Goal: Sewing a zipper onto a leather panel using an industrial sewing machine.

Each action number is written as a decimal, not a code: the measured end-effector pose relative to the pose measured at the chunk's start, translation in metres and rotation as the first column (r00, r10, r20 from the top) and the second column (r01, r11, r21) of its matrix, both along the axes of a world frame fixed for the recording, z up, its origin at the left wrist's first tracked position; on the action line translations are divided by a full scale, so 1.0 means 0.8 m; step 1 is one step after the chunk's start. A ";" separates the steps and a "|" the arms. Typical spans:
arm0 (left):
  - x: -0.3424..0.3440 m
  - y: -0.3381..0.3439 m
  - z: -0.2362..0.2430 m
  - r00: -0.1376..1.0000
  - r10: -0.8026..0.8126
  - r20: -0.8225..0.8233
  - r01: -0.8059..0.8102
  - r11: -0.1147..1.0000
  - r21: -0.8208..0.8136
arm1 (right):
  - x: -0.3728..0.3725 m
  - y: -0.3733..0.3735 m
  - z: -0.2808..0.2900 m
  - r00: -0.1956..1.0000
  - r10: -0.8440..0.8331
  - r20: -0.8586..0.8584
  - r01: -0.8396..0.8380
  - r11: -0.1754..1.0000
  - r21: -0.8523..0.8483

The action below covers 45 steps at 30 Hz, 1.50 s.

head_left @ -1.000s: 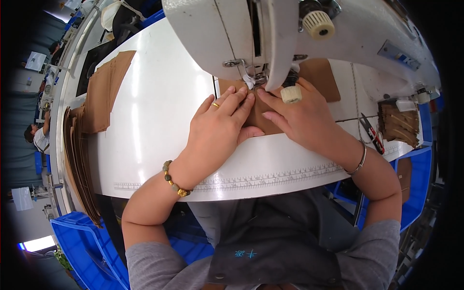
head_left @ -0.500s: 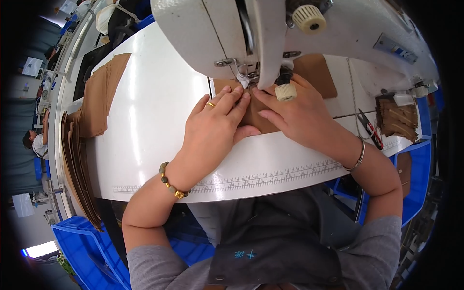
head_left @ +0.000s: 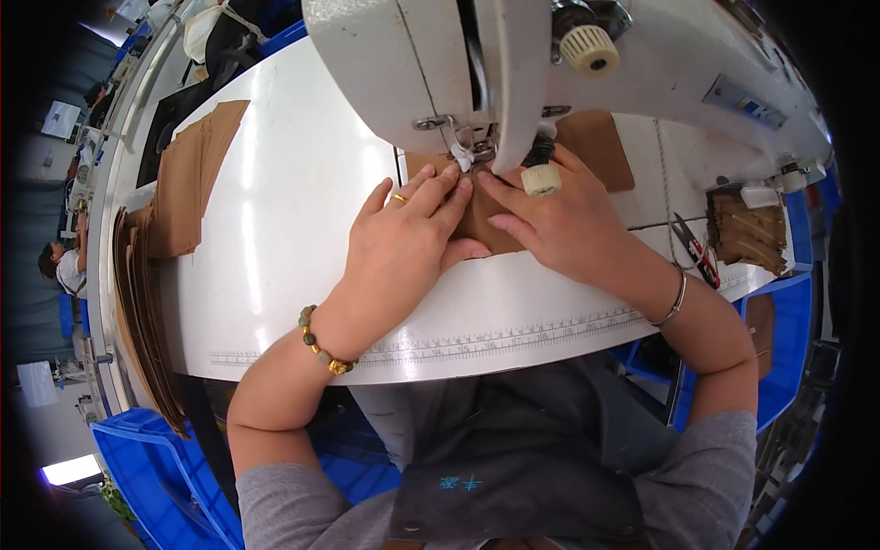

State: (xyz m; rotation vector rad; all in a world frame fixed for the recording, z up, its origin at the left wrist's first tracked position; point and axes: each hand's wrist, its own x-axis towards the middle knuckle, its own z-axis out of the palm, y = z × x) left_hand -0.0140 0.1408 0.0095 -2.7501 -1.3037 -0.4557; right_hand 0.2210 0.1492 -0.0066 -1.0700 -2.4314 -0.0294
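A brown piece of fabric [head_left: 488, 229] lies on the white table under the needle area of a white sewing machine [head_left: 380, 69]. My left hand [head_left: 403, 234] rests flat on its left part, fingers stretched toward the presser foot [head_left: 465, 158] and thumb out to the side. On the other side, my right hand [head_left: 573, 215] lies on the same fabric, with fingers extended and thumb apart; some of its fingers are hidden behind the machine's cream knob [head_left: 541, 179]. The fingertips of both hands are close to the presser foot. Neither hand grips anything.
Stacked brown pieces [head_left: 188, 179] lie at the left, with more hanging over the table edge [head_left: 137, 302]. At the right are black-and-red scissors [head_left: 698, 252] and a bundle of small brown pieces [head_left: 747, 229]. Blue bins [head_left: 151, 458] stand below. A ruler strip [head_left: 440, 348] runs along the front edge.
The whole view has shifted slightly, with the machine head a little farther right in it. Both hands keep nearly the same pose on the fabric.
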 end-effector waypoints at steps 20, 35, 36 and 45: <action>-0.007 -0.004 -0.006 0.993 -0.033 0.111 0.036 0.999 -0.022 | -0.012 -0.081 0.025 0.967 0.165 0.195 -0.174 0.984 0.031; -0.004 0.000 0.001 0.989 -0.075 0.126 0.078 0.997 -0.023 | 0.002 -0.010 0.009 0.999 0.001 0.052 0.004 0.995 -0.098; -0.004 0.000 0.002 0.990 -0.084 0.117 0.087 0.996 -0.024 | 0.003 -0.011 0.007 1.000 0.004 0.005 -0.004 0.998 -0.057; -0.004 0.007 0.004 0.997 -0.051 0.057 0.054 0.998 -0.037 | 0.002 -0.004 0.003 1.000 0.006 0.026 -0.007 0.999 0.040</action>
